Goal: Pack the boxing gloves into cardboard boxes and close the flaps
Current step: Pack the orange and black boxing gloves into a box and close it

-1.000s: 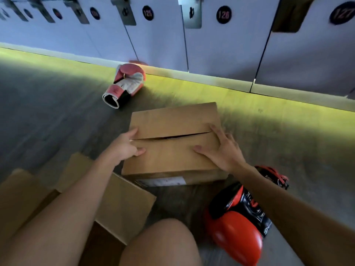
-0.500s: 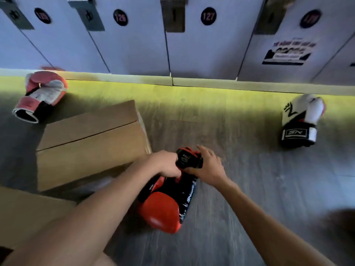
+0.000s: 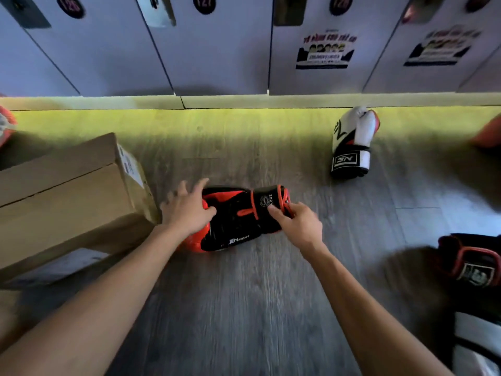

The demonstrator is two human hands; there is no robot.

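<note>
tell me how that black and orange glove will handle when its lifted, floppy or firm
The black and orange glove looks thickly padded, so probably firm and light for its bulk. Its glossy shell may be slippery; the right hand pinching the cuff seems the safer grip. The rounded end could roll.

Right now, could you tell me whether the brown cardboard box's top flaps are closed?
Closed: both flaps of the brown cardboard box lie flat, meeting along one seam.

Numbered lockers [image 3: 217,50] with posters [image 3: 324,51] line the wooden floor [image 3: 257,294].
</note>
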